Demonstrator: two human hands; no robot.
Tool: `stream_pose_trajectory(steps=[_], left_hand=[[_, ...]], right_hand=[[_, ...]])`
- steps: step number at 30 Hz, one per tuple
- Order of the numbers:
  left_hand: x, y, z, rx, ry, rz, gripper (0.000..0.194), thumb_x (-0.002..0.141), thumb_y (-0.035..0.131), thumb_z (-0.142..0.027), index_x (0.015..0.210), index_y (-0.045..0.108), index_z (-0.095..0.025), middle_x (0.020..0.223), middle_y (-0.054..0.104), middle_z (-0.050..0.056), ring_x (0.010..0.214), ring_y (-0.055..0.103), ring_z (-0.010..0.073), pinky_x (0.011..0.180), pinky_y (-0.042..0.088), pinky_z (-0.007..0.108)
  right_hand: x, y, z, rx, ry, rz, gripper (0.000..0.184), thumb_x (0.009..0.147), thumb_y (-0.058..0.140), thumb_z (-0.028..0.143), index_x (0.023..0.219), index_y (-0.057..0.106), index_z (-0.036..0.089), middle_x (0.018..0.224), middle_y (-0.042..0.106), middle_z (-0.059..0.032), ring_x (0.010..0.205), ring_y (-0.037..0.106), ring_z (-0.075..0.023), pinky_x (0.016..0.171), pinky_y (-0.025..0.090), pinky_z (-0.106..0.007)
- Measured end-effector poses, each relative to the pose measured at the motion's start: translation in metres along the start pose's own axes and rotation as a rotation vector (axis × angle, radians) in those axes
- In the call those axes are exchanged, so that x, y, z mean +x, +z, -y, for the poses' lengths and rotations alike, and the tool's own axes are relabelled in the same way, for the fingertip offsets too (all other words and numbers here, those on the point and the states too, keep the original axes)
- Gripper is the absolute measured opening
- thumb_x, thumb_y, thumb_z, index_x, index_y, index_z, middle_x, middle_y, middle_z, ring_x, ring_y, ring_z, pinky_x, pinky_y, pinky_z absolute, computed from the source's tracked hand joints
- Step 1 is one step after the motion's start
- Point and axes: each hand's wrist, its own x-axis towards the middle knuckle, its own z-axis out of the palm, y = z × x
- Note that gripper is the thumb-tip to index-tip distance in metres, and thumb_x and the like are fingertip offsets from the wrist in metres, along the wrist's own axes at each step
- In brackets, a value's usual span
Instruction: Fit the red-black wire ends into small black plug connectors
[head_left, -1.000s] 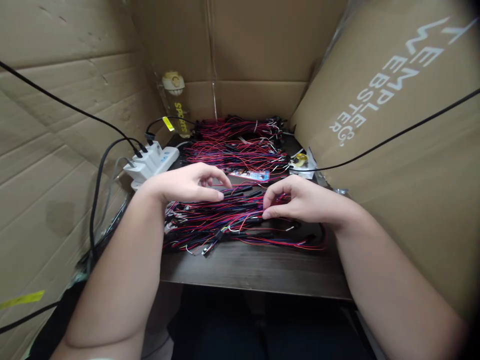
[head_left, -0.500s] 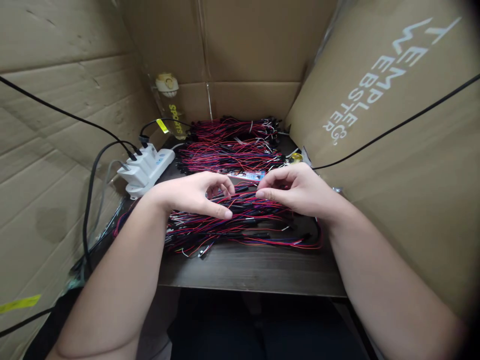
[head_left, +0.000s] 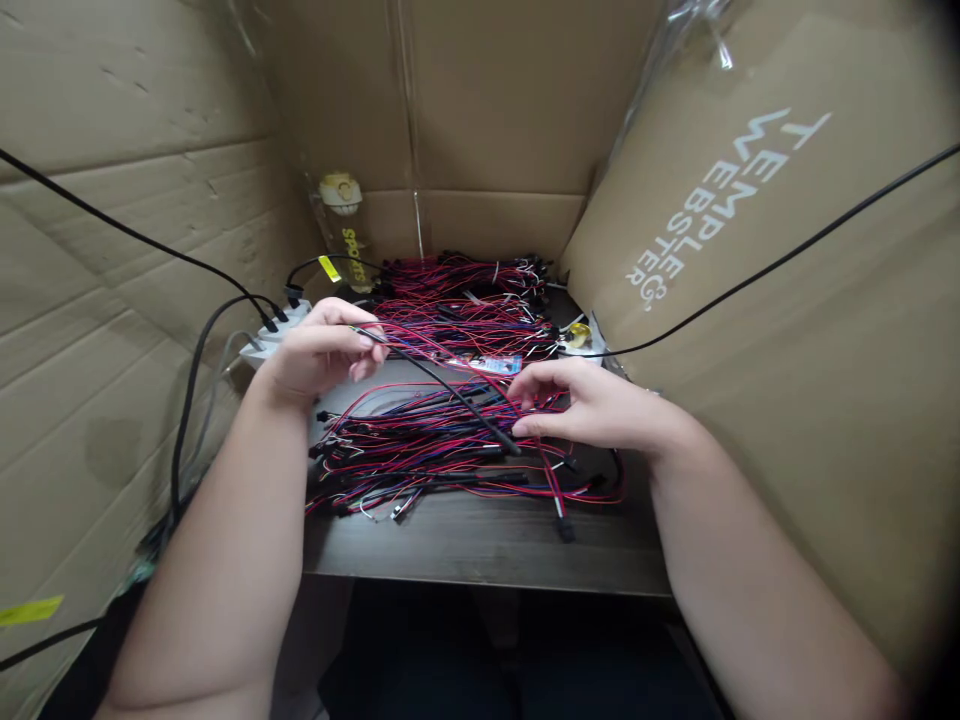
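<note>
My left hand (head_left: pixel 324 345), raised at the left above the bench, pinches one end of a wire harness (head_left: pixel 454 391) between thumb and fingers. The harness has red wires and a long black sleeve that slants down to the right. Its red wires hang past my right fingertips to a black connector (head_left: pixel 565 530) above the bench front. My right hand (head_left: pixel 570 402) is curved beside these wires, thumb and fingers apart. Beneath both hands lies a loose pile of similar harnesses (head_left: pixel 420 440), red, blue and black, some with small white ends.
Two bundled rows of harnesses (head_left: pixel 457 320) lie farther back. A white power strip (head_left: pixel 262 340) with black plugs stands at the left, partly behind my hand. A bottle (head_left: pixel 346 240) stands at the back. Cardboard walls (head_left: pixel 495 100) enclose the bench (head_left: pixel 480 545); a black cable (head_left: pixel 750 265) crosses at the right.
My left hand has moved up and left, and now holds a harness lifted from the pile. My right hand has stayed near the pile's right side. The view has shifted slightly.
</note>
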Motion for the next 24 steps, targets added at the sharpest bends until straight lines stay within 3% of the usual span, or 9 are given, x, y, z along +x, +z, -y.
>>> stream_pose_trajectory(steps=[4, 12, 18, 24], left_hand=[[-0.001, -0.014, 0.002, -0.094, 0.174, -0.051, 0.012, 0.061, 0.062, -0.018, 0.058, 0.072, -0.011, 0.036, 0.045, 0.004, 0.033, 0.04, 0.0118, 0.037, 0.033, 0.025], [0.001, -0.021, 0.004, -0.179, 0.198, -0.14, 0.014, 0.06, 0.055, -0.015, 0.053, 0.066, -0.011, 0.034, 0.037, 0.002, 0.032, 0.035, 0.0117, 0.035, 0.03, 0.022], [0.001, -0.025, 0.004, -0.235, 0.226, -0.154, 0.011, 0.061, 0.056, -0.015, 0.053, 0.064, -0.013, 0.034, 0.035, 0.001, 0.032, 0.034, 0.0113, 0.033, 0.027, 0.023], [0.0, -0.024, 0.003, -0.242, 0.214, -0.177, 0.013, 0.063, 0.054, -0.018, 0.052, 0.061, -0.015, 0.034, 0.032, 0.0, 0.032, 0.032, 0.0102, 0.034, 0.026, 0.023]], right_hand=[[-0.002, 0.001, -0.004, 0.162, 0.132, 0.206, 0.041, 0.079, 0.08, 0.049, 0.101, 0.07, 0.015, 0.083, 0.072, -0.0039, 0.074, 0.066, -0.0172, 0.067, 0.052, -0.029], [0.004, 0.011, 0.004, 0.179, 0.148, 0.383, 0.042, 0.08, 0.079, 0.052, 0.098, 0.075, 0.015, 0.086, 0.075, -0.0045, 0.078, 0.067, -0.0171, 0.068, 0.052, -0.026], [0.008, 0.02, 0.003, 0.171, 0.122, 0.409, 0.029, 0.08, 0.08, 0.042, 0.089, 0.075, 0.016, 0.076, 0.071, -0.0016, 0.069, 0.063, -0.013, 0.063, 0.049, -0.023], [0.01, 0.032, 0.002, 0.172, 0.139, 0.393, 0.041, 0.072, 0.085, 0.045, 0.098, 0.073, 0.016, 0.083, 0.073, -0.0039, 0.075, 0.066, -0.0172, 0.066, 0.051, -0.026]])
